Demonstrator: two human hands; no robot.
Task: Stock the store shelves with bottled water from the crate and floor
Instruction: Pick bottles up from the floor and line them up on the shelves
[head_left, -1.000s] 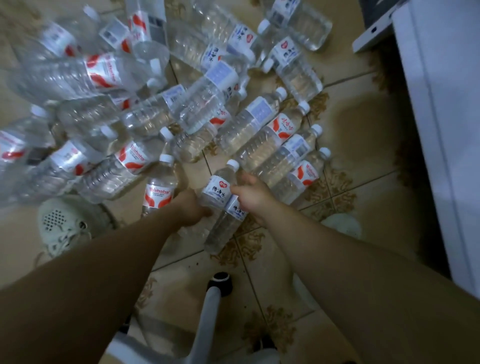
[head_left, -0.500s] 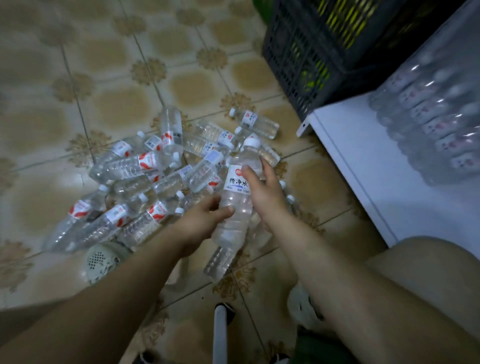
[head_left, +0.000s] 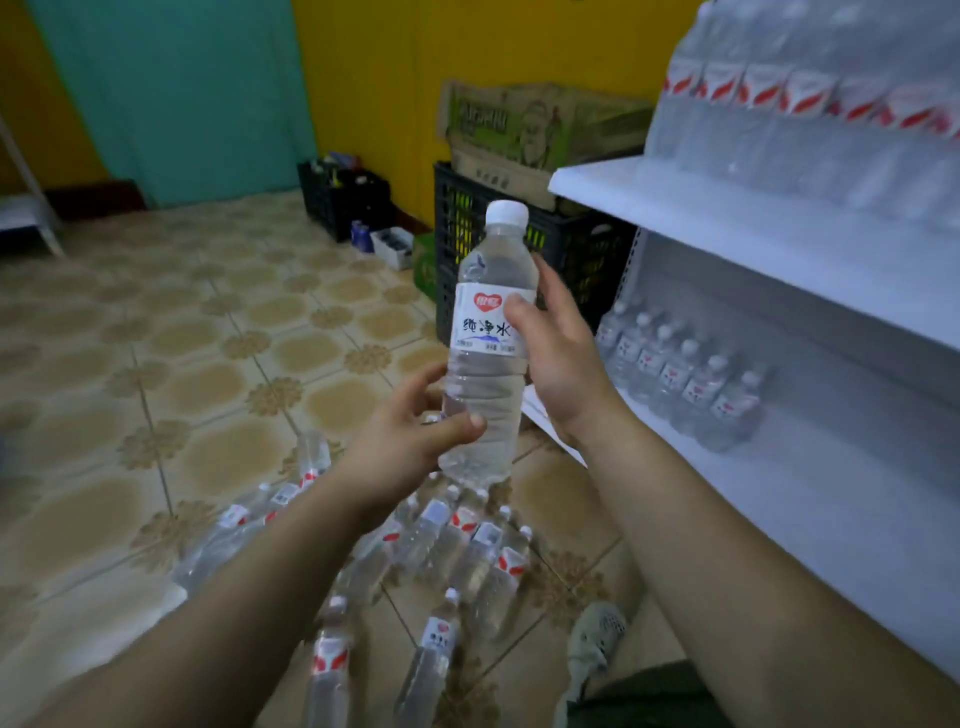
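Water bottle (head_left: 484, 374), clear ribbed plastic, cylindrical

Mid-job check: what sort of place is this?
Probably a small shop or its stockroom: white shelves lined with rows of bottled water, black plastic crates and a cardboard box against the wall, and loose bottles on the tiled floor.

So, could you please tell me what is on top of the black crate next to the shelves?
Printed cardboard boxes are stacked on the crate. They cover its top, so its contents are hidden, apart from yellow showing through the mesh wall.
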